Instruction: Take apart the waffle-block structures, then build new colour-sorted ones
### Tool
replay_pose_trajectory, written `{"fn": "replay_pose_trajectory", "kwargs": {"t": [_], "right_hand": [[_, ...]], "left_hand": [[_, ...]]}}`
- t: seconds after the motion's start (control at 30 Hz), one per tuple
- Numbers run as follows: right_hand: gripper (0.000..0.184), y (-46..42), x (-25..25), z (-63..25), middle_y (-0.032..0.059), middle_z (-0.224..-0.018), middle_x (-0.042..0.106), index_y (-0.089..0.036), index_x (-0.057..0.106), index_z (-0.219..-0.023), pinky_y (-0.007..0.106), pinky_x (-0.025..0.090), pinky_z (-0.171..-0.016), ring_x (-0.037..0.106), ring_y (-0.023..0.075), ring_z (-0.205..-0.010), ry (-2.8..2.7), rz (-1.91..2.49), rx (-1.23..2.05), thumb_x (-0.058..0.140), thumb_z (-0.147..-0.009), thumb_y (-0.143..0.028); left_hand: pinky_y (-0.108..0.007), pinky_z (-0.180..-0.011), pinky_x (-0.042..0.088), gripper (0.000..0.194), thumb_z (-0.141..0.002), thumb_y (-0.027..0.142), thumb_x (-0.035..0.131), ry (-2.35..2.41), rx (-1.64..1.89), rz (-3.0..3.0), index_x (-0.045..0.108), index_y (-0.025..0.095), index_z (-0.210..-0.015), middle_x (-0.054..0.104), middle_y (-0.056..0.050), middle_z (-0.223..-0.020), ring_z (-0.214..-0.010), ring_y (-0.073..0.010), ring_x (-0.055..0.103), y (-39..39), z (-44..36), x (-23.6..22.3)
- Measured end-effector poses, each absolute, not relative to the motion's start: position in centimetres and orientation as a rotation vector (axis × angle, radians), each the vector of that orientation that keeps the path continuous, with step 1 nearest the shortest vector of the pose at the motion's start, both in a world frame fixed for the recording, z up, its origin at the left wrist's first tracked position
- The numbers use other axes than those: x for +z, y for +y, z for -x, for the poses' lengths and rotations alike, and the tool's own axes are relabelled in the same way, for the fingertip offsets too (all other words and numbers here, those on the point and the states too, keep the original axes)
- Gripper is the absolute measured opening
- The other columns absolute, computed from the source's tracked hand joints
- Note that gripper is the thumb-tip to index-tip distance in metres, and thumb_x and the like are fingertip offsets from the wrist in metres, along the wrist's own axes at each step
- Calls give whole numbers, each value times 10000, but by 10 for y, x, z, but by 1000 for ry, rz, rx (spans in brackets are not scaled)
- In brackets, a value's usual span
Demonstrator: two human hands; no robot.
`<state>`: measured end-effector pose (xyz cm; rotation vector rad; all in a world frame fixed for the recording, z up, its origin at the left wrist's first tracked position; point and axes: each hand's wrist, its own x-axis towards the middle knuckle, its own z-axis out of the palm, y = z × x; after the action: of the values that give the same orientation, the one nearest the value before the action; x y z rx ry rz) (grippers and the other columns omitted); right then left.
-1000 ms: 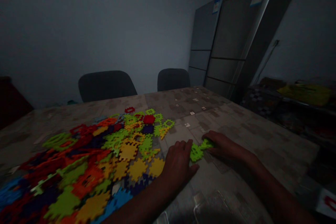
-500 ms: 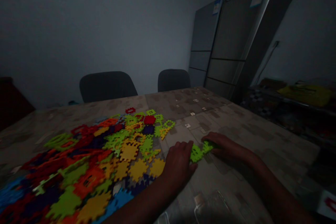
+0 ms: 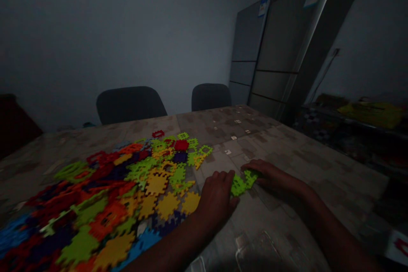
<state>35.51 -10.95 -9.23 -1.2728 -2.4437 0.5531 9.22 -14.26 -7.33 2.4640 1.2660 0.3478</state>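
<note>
I hold a left green piece (image 3: 237, 185) and a right green piece (image 3: 250, 178) side by side at the desk (image 3: 306, 161).
My left fingers (image 3: 228, 178) are clamped on the first, my right fingers (image 3: 257, 165) on the second; whether their teeth are locked, I can't tell. Both sit between the desk's right edge and the colourful pile (image 3: 156, 183) of toothed pieces, which spreads toward the left edge and near-left corner. Two dark chairs (image 3: 131, 105) stand beyond the far edge.

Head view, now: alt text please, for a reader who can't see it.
A person's left grip and right grip hold green notched pieces close together at a patterned table. To their left spreads a multicoloured pile of similar pieces; two dark chairs stand beyond.
</note>
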Motion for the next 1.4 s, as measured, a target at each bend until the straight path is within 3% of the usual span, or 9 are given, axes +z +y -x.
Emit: {"fn": "replay_pose_trajectory", "kwargs": {"t": [0.27, 0.43, 0.73, 0.97, 1.1, 1.2, 1.4], "right_hand": [[632, -117, -90, -366, 128, -1457, 566, -231, 542, -1450, 528, 362, -1151, 490, 326, -1352, -2364, 1352, 651, 631, -829, -156], [495, -113, -86, -361, 111, -1290, 677, -235, 650, -1299, 495, 426, -1083, 586, 291, -1218, -2367, 1287, 552, 585, -827, -102], [447, -102, -89, -343, 93, -1134, 733, -226, 714, -1170, 433, 469, -1010, 636, 250, -1103, -2381, 1209, 499, 510, -823, -31], [569, -115, -93, -357, 135, -1378, 638, -209, 620, -1365, 498, 403, -1105, 553, 308, -1289, -2253, 1330, 471, 558, -803, -136], [441, -125, -89, -357, 160, -1178, 724, -154, 652, -1298, 452, 530, -907, 685, 311, -1022, -2055, 1526, 461, 525, -905, -307], [391, -126, -88, -347, 121, -992, 761, -156, 680, -1226, 382, 544, -768, 705, 274, -843, -2055, 1549, 481, 499, -936, -347], [355, -129, -85, -333, 117, -1022, 768, -168, 685, -1200, 369, 525, -811, 709, 273, -893, -2073, 1571, 484, 517, -924, -315]], "left_hand": [[-419, -1104, 394, 730, -861, 285, 714, 1255, 373, -2436, 417, 172, -1518, 559, -124, -1441, -1287, -304, 501, -143, -86, -76], [-417, -1091, 406, 685, -874, 253, 690, 1257, 364, -2421, 434, 170, -1504, 588, -114, -1410, -1270, -299, 512, -141, -86, -74], [-432, -1083, 410, 669, -868, 223, 687, 1258, 340, -2420, 450, 172, -1492, 593, -110, -1406, -1262, -307, 509, -144, -88, -71], [-422, -1120, 378, 666, -871, 225, 674, 1248, 322, -2423, 446, 161, -1494, 569, -121, -1441, -1297, -307, 493, -145, -86, -68], [-426, -1113, 384, 657, -876, 232, 673, 1242, 333, -2428, 447, 167, -1489, 573, -117, -1434, -1285, -309, 497, -143, -86, -72], [-429, -1103, 393, 646, -877, 224, 670, 1238, 348, -2436, 450, 176, -1482, 582, -113, -1421, -1269, -307, 503, -143, -86, -75], [-441, -1102, 396, 630, -874, 213, 659, 1237, 371, -2448, 459, 177, -1470, 577, -116, -1431, -1268, -309, 504, -144, -87, -77]]}}
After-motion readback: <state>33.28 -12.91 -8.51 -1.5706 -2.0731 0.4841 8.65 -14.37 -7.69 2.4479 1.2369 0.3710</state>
